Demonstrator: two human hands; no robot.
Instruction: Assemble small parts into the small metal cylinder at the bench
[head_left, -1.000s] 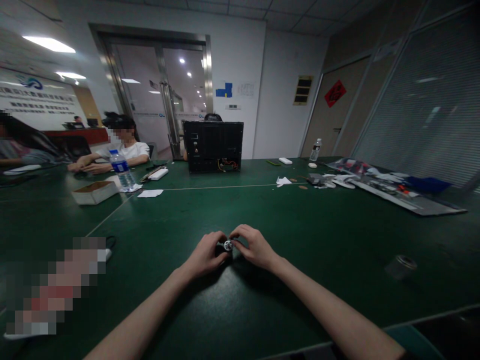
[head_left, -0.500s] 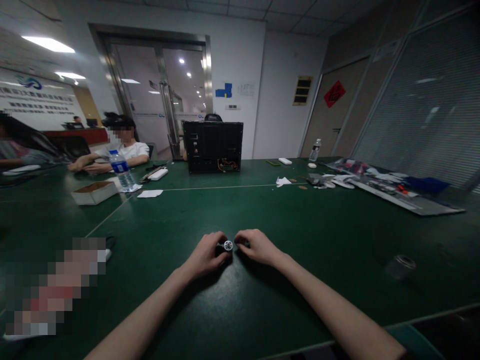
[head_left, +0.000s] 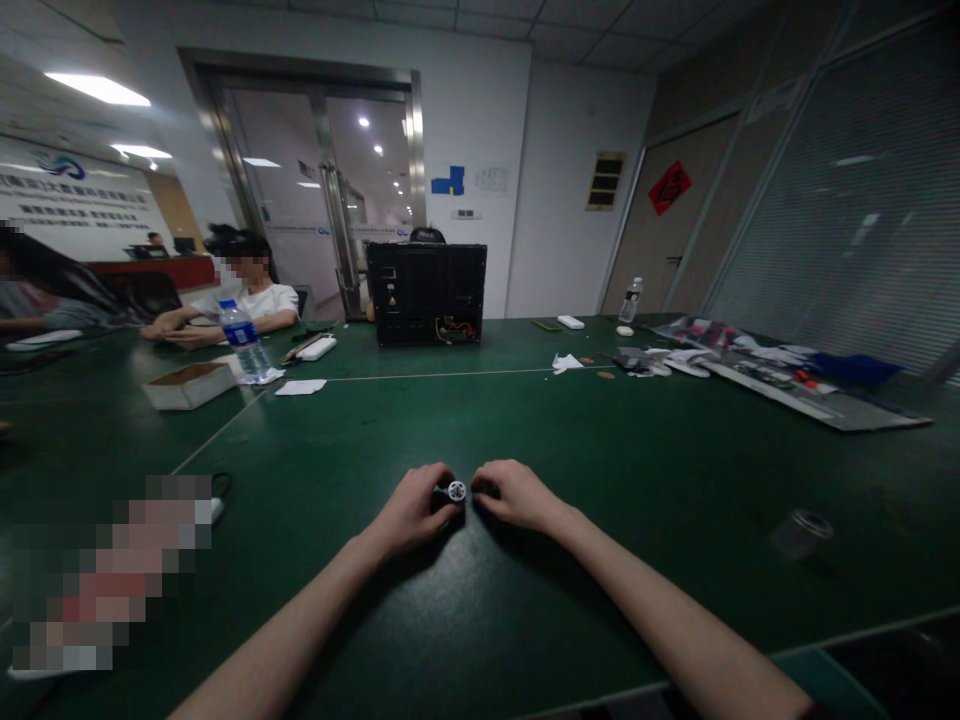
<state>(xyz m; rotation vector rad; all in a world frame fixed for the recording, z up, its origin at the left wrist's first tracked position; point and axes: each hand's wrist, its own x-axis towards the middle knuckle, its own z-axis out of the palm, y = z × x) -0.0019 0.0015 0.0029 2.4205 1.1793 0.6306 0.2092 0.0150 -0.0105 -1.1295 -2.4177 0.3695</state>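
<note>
A small round silver-white part [head_left: 455, 490] sits between my two hands, low over the green table [head_left: 570, 450]. My left hand [head_left: 412, 508] pinches it with thumb and fingers. My right hand [head_left: 514, 494] rests just to its right, fingers curled, with a small dark piece at the fingertips that I cannot make out. Both forearms lie on the table.
A black computer case [head_left: 426, 292] stands at the far middle. A water bottle [head_left: 243, 340], a cardboard box [head_left: 189, 384] and a seated person [head_left: 240, 290] are at the left. Long metal panels and parts [head_left: 780, 380] lie at the right; a small round can [head_left: 804, 530] is near my right arm.
My right hand has drawn slightly right, away from the round part. My left hand keeps its hold in the same place.
</note>
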